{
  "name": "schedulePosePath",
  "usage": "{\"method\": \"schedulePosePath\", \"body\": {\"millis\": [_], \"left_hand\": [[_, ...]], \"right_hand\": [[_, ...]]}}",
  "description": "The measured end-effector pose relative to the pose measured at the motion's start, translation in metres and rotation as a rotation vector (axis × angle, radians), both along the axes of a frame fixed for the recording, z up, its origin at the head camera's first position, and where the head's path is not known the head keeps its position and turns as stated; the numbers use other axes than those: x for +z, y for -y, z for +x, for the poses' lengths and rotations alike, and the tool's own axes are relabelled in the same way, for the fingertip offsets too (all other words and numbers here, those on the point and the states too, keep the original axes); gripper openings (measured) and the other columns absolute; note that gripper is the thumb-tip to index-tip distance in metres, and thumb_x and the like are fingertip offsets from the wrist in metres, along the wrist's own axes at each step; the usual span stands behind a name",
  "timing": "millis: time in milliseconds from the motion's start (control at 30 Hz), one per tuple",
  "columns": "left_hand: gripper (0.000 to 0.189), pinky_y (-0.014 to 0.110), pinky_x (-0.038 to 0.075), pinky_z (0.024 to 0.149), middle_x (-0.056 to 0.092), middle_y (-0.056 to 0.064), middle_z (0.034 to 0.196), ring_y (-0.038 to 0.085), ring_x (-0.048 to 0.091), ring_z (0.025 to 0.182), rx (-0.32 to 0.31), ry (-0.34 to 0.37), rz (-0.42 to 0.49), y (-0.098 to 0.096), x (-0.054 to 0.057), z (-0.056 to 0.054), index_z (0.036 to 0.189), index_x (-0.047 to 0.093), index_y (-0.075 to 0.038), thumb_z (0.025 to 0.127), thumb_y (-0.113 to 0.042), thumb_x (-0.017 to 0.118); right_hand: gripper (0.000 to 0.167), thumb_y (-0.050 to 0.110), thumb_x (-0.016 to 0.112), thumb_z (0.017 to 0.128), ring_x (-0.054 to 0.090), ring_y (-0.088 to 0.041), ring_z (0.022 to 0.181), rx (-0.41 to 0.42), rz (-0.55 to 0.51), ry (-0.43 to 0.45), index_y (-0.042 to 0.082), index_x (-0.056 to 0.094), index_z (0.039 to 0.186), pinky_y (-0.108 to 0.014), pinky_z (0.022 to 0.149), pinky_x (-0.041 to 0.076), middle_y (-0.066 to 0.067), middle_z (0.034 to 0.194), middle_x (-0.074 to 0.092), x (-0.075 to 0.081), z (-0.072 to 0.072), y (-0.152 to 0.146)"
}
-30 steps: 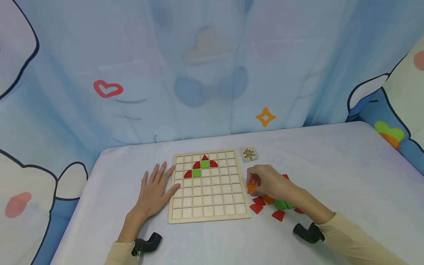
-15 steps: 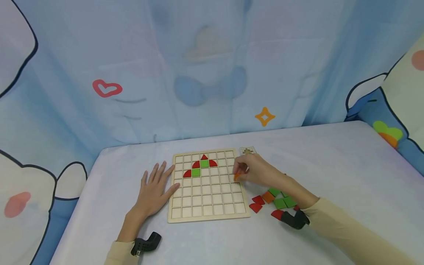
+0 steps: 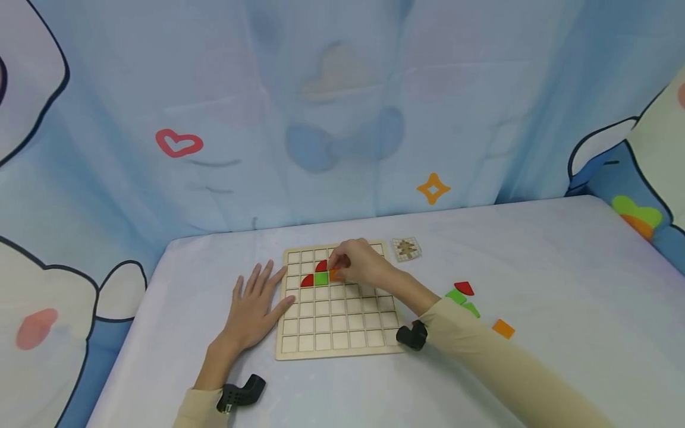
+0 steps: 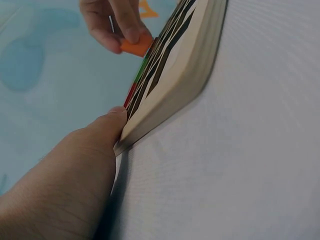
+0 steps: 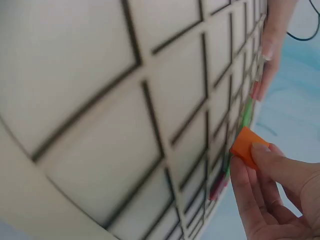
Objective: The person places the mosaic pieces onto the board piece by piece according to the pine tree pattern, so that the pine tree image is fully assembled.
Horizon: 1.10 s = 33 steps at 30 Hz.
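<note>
In the head view my right hand pinches an orange square tile between thumb and fingers, over the upper part of the wooden grid board. Just left of that tile, a green square tile sits in a cell, with a red quarter-round tile beside it and another red tile above. My right hand hides the other tiles at the top. My left hand lies flat with fingers spread, its thumb and a fingertip touching the board's left edge.
A small pattern card lies behind the board's right corner. To the right are loose tiles: a red one, green ones and an orange square. My right sleeve covers part of that area.
My right hand has carried the orange tile from the loose tiles at the right, leftward over the board to beside the green tile. The left hand stays in place.
</note>
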<state>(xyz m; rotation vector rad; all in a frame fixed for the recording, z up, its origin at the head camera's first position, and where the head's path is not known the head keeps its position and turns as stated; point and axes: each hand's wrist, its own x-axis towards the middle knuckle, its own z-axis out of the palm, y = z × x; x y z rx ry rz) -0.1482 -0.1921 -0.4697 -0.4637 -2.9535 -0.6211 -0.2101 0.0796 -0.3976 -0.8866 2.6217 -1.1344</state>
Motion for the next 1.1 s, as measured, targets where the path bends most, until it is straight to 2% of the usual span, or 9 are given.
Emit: {"method": "schedulePosePath", "body": {"millis": [167, 400, 567, 767, 933, 1100], "left_hand": [[0.072, 0.067, 0.003, 0.124, 0.024, 0.017, 0.172, 0.041, 0.013, 0.160, -0.007, 0.011, -0.004, -0.002, 0.001, 0.000, 0.163, 0.038, -0.015, 0.103, -0.049, 0.056], [0.071, 0.068, 0.004, 0.123, 0.025, 0.018, 0.171, 0.042, 0.014, 0.159, -0.017, -0.009, -0.005, -0.002, 0.005, -0.002, 0.163, 0.039, -0.014, 0.103, -0.047, 0.057], [0.070, 0.069, 0.005, 0.123, 0.026, 0.018, 0.171, 0.042, 0.015, 0.159, -0.017, -0.013, 0.001, -0.001, 0.007, -0.002, 0.163, 0.039, -0.014, 0.103, -0.046, 0.057], [0.071, 0.068, 0.004, 0.123, 0.025, 0.018, 0.171, 0.041, 0.014, 0.159, -0.010, 0.003, -0.006, 0.000, 0.004, -0.002, 0.163, 0.038, -0.014, 0.103, -0.048, 0.057], [0.072, 0.069, 0.004, 0.123, 0.025, 0.017, 0.171, 0.041, 0.014, 0.159, -0.007, 0.007, -0.011, 0.000, 0.002, -0.002, 0.163, 0.039, -0.015, 0.103, -0.049, 0.057], [0.072, 0.069, 0.005, 0.123, 0.025, 0.018, 0.171, 0.041, 0.014, 0.159, -0.006, 0.006, -0.016, 0.000, 0.002, -0.001, 0.163, 0.039, -0.014, 0.103, -0.049, 0.057]], "right_hand": [[0.013, -0.011, 0.078, 0.087, 0.068, -0.017, 0.082, -0.007, 0.025, -0.020, 0.001, 0.079, 0.092, -0.025, 0.073, 0.057, -0.008, 0.095, 0.075, -0.004, 0.002, 0.000], [0.014, -0.013, 0.077, 0.087, 0.073, -0.023, 0.088, -0.018, 0.028, -0.020, 0.000, 0.080, 0.094, -0.027, 0.076, 0.060, -0.010, 0.096, 0.077, 0.000, 0.001, 0.002], [0.013, -0.011, 0.075, 0.090, 0.071, -0.030, 0.101, -0.035, 0.100, -0.022, -0.003, 0.080, 0.098, -0.031, 0.082, 0.060, -0.014, 0.102, 0.076, 0.004, 0.003, 0.008], [0.015, -0.012, 0.072, 0.092, 0.067, -0.035, 0.112, -0.029, 0.179, -0.028, -0.009, 0.078, 0.106, -0.033, 0.089, 0.060, -0.019, 0.109, 0.074, 0.004, 0.006, 0.014], [0.016, -0.013, 0.072, 0.091, 0.068, -0.035, 0.112, -0.040, 0.216, -0.044, -0.008, 0.079, 0.105, -0.033, 0.088, 0.060, -0.019, 0.109, 0.074, 0.002, 0.008, 0.017], [0.015, -0.011, 0.073, 0.091, 0.069, -0.033, 0.110, -0.027, 0.279, -0.102, -0.008, 0.079, 0.105, -0.033, 0.088, 0.060, -0.019, 0.108, 0.073, 0.003, 0.010, 0.020]]}}
